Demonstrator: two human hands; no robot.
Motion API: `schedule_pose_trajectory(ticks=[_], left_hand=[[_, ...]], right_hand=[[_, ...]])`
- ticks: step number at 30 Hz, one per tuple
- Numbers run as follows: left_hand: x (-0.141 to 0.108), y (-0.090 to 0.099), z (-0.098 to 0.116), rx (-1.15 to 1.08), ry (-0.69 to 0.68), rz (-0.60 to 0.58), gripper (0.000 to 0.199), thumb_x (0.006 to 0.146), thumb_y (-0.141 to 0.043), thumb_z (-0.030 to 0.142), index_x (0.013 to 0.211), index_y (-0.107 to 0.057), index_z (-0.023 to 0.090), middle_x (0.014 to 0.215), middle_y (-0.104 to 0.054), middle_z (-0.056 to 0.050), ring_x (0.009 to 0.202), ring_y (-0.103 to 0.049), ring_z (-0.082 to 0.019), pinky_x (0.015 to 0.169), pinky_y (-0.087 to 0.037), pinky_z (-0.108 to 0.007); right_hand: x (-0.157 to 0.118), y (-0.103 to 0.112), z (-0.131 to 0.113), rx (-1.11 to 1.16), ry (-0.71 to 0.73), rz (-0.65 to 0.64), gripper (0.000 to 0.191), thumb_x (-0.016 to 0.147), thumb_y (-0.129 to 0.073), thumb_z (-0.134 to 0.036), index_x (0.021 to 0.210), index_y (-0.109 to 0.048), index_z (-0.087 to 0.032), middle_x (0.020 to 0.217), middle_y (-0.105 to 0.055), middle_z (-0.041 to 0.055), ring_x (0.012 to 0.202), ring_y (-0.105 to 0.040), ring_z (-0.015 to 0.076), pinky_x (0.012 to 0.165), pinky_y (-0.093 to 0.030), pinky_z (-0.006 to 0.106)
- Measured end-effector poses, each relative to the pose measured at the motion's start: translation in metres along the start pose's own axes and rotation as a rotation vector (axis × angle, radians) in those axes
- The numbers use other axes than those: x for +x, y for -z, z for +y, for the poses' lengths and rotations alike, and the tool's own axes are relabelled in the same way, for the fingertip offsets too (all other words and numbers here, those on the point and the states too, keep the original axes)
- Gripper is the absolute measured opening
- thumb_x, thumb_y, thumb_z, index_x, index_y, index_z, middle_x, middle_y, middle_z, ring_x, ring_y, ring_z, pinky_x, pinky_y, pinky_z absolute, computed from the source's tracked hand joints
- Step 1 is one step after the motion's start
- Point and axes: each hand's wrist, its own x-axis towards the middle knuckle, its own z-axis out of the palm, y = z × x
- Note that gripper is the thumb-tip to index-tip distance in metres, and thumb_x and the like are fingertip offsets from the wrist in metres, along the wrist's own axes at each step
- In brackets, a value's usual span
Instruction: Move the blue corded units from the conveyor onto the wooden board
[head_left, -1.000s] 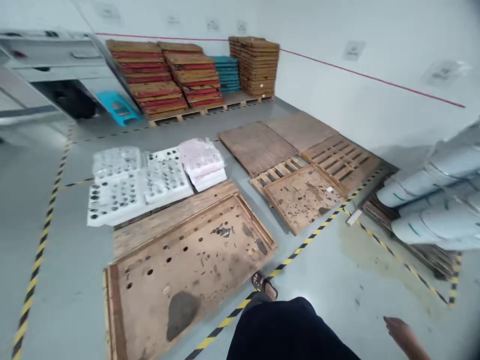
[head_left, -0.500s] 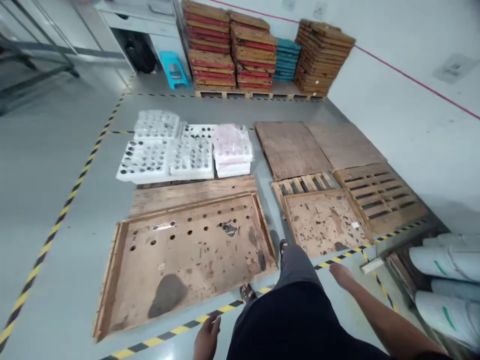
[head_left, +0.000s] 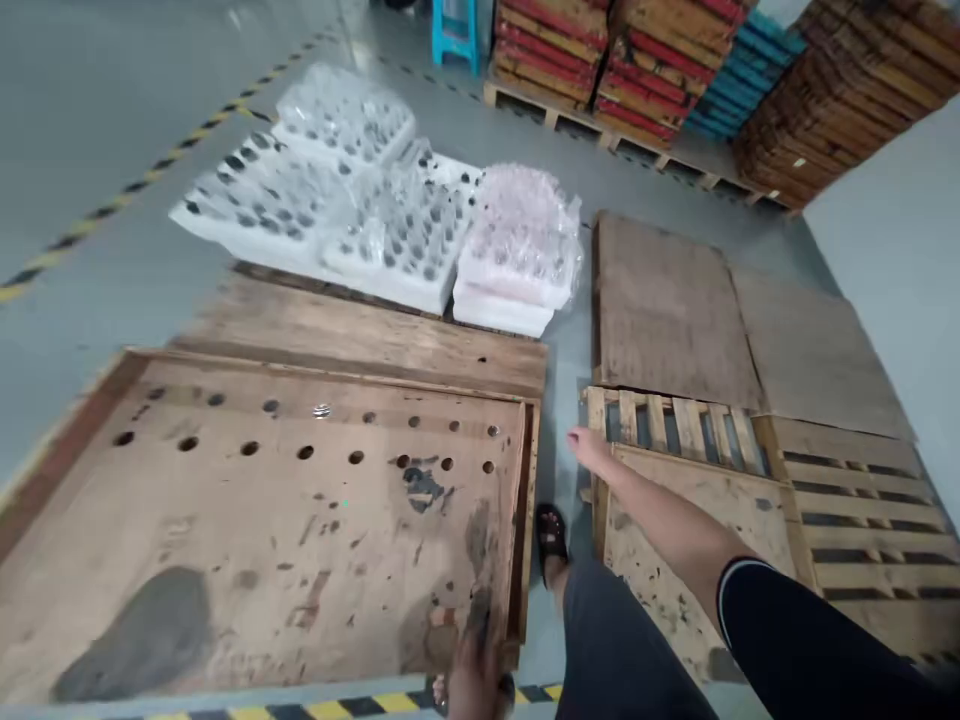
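Wooden panel (head_left: 270,545) seems within reach now my left hand (head_left: 476,678) has come over its corner, my right hand (head_left: 591,452) near the slatted pallet (head_left: 688,430), though I can't tell either's grip.

From head height, one camera looks forward and down across the floor (head_left: 90,310).

Dressed in a near-black top (head_left: 862,665), short in the right sleeve (head_left: 776,610), with a thin pale stripe (head_left: 722,592) curving around the cuff. Bare along the right forearm (head_left: 679,525), at the right hand (head_left: 591,449) and at the blurred left hand (head_left: 474,680). Clad below in plain dark grey trousers (head_left: 622,635), ending above a bare ankle (head_left: 556,572). Shod in dark, strapped, open-toed sandals (head_left: 551,540).
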Motion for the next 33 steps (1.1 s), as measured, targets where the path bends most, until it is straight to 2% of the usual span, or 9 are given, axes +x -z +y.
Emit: schedule_pose_trajectory(ticks=[2, 4, 8, 11, 14, 19, 26, 31, 33], left_hand=[[0.043, -0.026, 0.011, 0.028, -0.045, 0.118, 0.061, 0.091, -0.036, 0.052, 0.124, -0.066, 0.009, 0.138, -0.061, -0.025, 0.134, -0.056, -0.035, 0.112, -0.048, -0.047], [0.087, -0.033, 0.006, 0.089, 0.0, 0.321, 0.072, 0.092, -0.034, 0.054, 0.133, -0.057, 0.0, 0.151, -0.044, -0.033, 0.146, -0.04, -0.041, 0.117, -0.041, -0.055], [0.164, -0.016, -0.032, 0.089, 0.193, 0.736, 0.091, 0.09, -0.041, 0.059, 0.15, -0.034, -0.008, 0.161, -0.02, -0.04, 0.154, -0.017, -0.048, 0.122, -0.021, -0.068], [0.199, -0.002, -0.047, 0.002, 0.329, 0.871, 0.103, 0.086, -0.045, 0.062, 0.155, -0.018, -0.01, 0.162, -0.013, -0.041, 0.154, -0.012, -0.052, 0.12, -0.015, -0.074], [0.209, -0.001, -0.038, 0.015, 0.312, 0.939, 0.105, 0.09, -0.04, 0.064, 0.158, -0.005, -0.007, 0.163, -0.007, -0.041, 0.154, -0.005, -0.052, 0.117, -0.01, -0.078], [0.203, -0.007, -0.021, 0.055, 0.27, 0.997, 0.101, 0.092, -0.037, 0.065, 0.159, -0.01, -0.006, 0.164, -0.011, -0.04, 0.155, -0.007, -0.051, 0.119, -0.01, -0.078], [0.209, -0.013, -0.032, 0.077, 0.274, 1.069, 0.096, 0.093, -0.041, 0.062, 0.16, -0.013, -0.001, 0.166, -0.013, -0.035, 0.155, -0.01, -0.051, 0.119, -0.013, -0.077], [0.21, -0.015, -0.038, 0.085, 0.242, 1.075, 0.098, 0.091, -0.049, 0.059, 0.161, -0.013, 0.0, 0.166, -0.012, -0.035, 0.154, -0.01, -0.052, 0.12, -0.012, -0.076], [0.21, -0.015, -0.038, 0.074, 0.242, 1.072, 0.098, 0.091, -0.049, 0.058, 0.16, -0.014, -0.001, 0.166, -0.013, -0.035, 0.154, -0.011, -0.053, 0.119, -0.012, -0.076]], right_hand=[[0.057, -0.026, -0.003, -0.02, 0.043, 0.002, 0.031, 0.097, -0.048, -0.021, 0.111, -0.075, -0.02, 0.117, -0.075, 0.0102, 0.108, -0.068, 0.0232, 0.096, -0.051, 0.031], [0.105, -0.047, -0.007, -0.047, 0.084, 0.007, 0.032, 0.098, -0.048, -0.021, 0.117, -0.074, -0.02, 0.124, -0.073, 0.0098, 0.115, -0.067, 0.0231, 0.101, -0.049, 0.032], [0.177, -0.068, -0.015, -0.131, 0.137, 0.033, 0.038, 0.099, -0.046, -0.017, 0.127, -0.071, -0.017, 0.132, -0.07, 0.0117, 0.122, -0.064, 0.0242, 0.106, -0.048, 0.034], [0.211, -0.068, -0.021, -0.182, 0.195, 0.031, 0.039, 0.1, -0.045, -0.016, 0.13, -0.069, -0.015, 0.134, -0.069, 0.0103, 0.124, -0.064, 0.0211, 0.107, -0.046, 0.03], [0.231, -0.066, -0.03, -0.218, 0.283, 0.007, 0.035, 0.101, -0.048, -0.02, 0.126, -0.072, -0.017, 0.133, -0.07, 0.0065, 0.124, -0.063, 0.018, 0.106, -0.045, 0.026], [0.25, -0.074, -0.056, -0.292, 0.39, -0.044, 0.035, 0.1, -0.058, -0.032, 0.128, -0.071, -0.015, 0.128, -0.072, 0.0093, 0.116, -0.066, 0.0199, 0.1, -0.047, 0.027], [0.259, -0.09, -0.09, -0.511, 0.448, -0.099, 0.028, 0.095, -0.065, -0.034, 0.109, -0.077, -0.012, 0.109, -0.076, 0.0117, 0.101, -0.068, 0.0195, 0.089, -0.047, 0.024], [0.255, -0.084, -0.097, -0.659, 0.434, -0.061, 0.03, 0.1, -0.054, -0.026, 0.109, -0.074, -0.005, 0.111, -0.074, 0.02, 0.101, -0.069, 0.022, 0.089, -0.048, 0.026], [0.253, -0.079, -0.096, -0.699, 0.429, -0.035, 0.03, 0.102, -0.05, -0.024, 0.111, -0.071, -0.005, 0.112, -0.073, 0.0203, 0.101, -0.069, 0.0221, 0.091, -0.049, 0.03]])
